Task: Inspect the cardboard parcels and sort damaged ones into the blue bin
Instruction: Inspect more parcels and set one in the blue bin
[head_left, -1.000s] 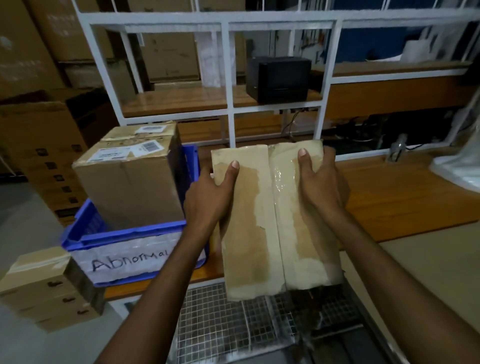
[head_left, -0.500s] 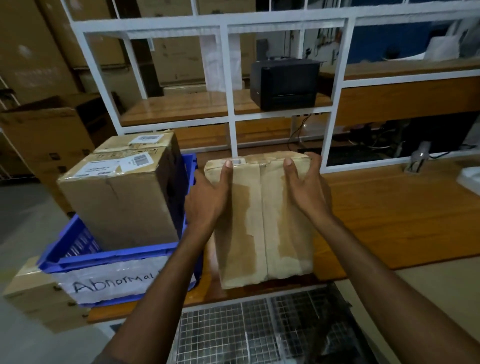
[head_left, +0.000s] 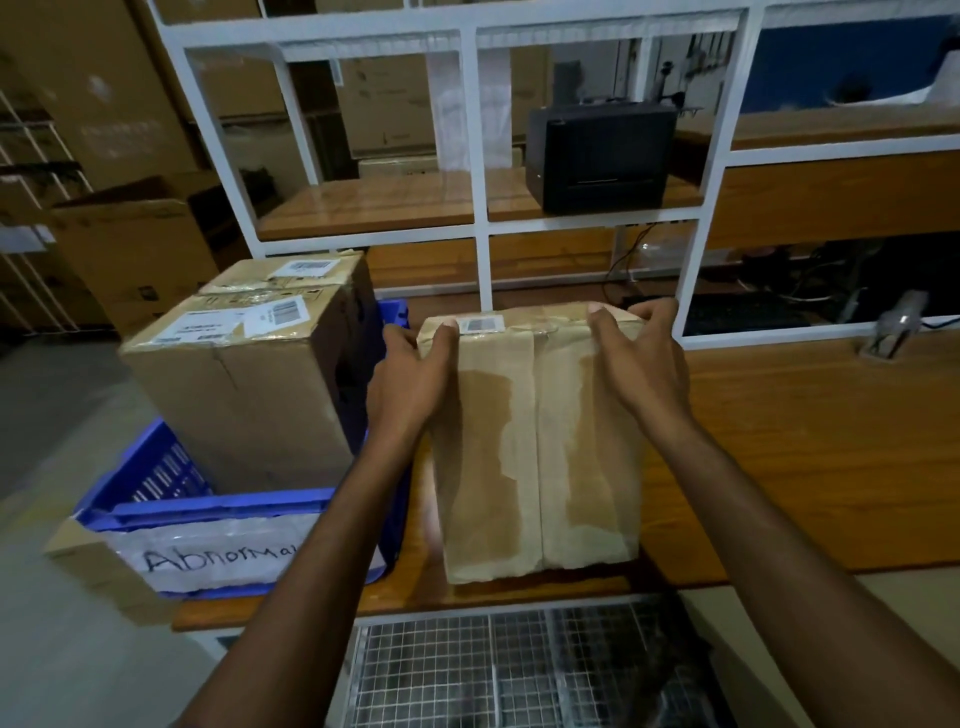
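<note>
1. Wooden surface (head_left: 805, 467).
2. Blue bin (head_left: 208, 512), marked "Abnormal", at its left end, holding a big box (head_left: 249, 395).
3. Parcel (head_left: 540, 467), upright just right of the bin, its facing patchy.
4. Left hand (head_left: 410, 384) and right hand (head_left: 639, 369) grip its top corners between them, fingers curled round, thumbs on the near face.

White sheet (head_left: 218, 553) on blue bin (head_left: 208, 508): handwritten "Abnorma", the word's end covered
Shipping labels (head_left: 283, 313) on parcel in the bin (head_left: 249, 405): barcodes and print, too small to read
Small label (head_left: 483, 325) on held parcel (head_left: 535, 447): barcode, blurred, unreadable
</note>
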